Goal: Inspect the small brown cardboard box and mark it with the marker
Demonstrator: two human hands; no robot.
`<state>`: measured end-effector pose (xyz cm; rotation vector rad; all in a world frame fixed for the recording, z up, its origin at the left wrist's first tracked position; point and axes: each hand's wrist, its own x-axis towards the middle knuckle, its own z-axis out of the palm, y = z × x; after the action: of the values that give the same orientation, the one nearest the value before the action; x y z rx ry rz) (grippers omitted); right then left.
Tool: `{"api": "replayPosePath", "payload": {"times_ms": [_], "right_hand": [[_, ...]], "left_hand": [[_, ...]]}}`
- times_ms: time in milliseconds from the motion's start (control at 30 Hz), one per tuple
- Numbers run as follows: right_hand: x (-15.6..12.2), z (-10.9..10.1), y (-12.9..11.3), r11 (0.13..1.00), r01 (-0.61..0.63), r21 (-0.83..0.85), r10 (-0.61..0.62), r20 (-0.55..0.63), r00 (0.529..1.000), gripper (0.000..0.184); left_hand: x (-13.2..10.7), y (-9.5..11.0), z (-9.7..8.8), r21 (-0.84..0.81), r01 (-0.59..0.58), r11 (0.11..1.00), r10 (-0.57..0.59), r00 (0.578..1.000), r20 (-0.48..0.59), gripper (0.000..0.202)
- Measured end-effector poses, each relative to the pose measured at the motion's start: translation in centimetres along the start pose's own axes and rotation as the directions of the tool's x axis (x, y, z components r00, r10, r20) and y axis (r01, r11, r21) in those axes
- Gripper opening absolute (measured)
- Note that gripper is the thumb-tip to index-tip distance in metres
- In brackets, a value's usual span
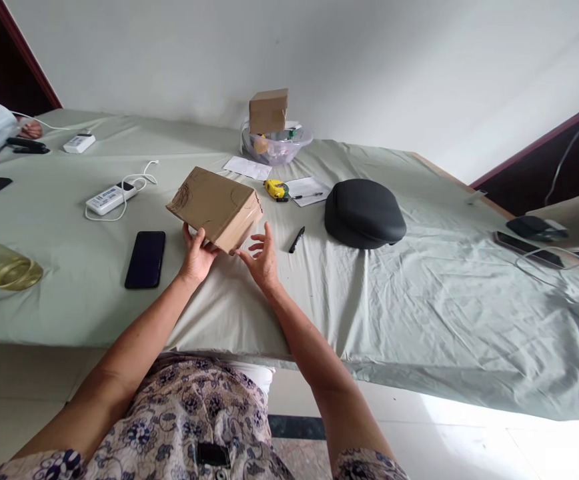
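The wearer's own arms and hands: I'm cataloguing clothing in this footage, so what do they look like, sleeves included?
The short, beige fabric sleeves carry a dark blue floral scroll pattern. Below them, the forearms, left hand and right hand are bare: no gloves, watch or bracelet show.

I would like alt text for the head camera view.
A left hand holds a tilted cardboard box; the right hand touches its corner, above a cloth-covered table. A phone lies left, a marker and black case right.
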<state>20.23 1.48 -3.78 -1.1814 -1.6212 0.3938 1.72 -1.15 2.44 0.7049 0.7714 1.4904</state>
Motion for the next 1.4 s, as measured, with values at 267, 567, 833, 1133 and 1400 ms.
{"api": "replayPosePath", "payload": {"times_ms": [267,567,833,1133,1400], "right_hand": [[0.2,-1.1,-2.0,0.884,0.343,-0.316,-0.385,-0.078,0.92,0.092],[-0.3,-0.4,-2.5,0.91,0.218,-0.354,-0.25,-0.048,0.967,0.1],[-0.9,0.7,-2.4,0.916,0.217,-0.336,-0.198,0.091,0.976,0.093],[-0.6,0.1,-0.9,0.975,0.128,-0.184,-0.112,0.094,0.989,0.073],[0.3,-1.0,1.4,0.985,-0.071,-0.154,0.076,0.026,0.997,0.068]], "left_hand": [[-0.7,-1.1,1.1,0.024,-0.103,0.994,0.105,0.985,-0.136,0.121],[-0.7,-0.7,1.2,0.051,-0.07,0.996,0.077,0.988,-0.136,0.118],[-0.5,-0.3,1.1,0.0,-0.051,0.999,0.05,0.988,-0.148,0.11],[-0.7,-1.2,0.8,0.248,0.098,0.964,-0.033,0.966,-0.256,0.108],[1.4,-0.6,-2.8,0.787,-0.02,0.617,0.461,0.819,-0.341,0.05]]}}
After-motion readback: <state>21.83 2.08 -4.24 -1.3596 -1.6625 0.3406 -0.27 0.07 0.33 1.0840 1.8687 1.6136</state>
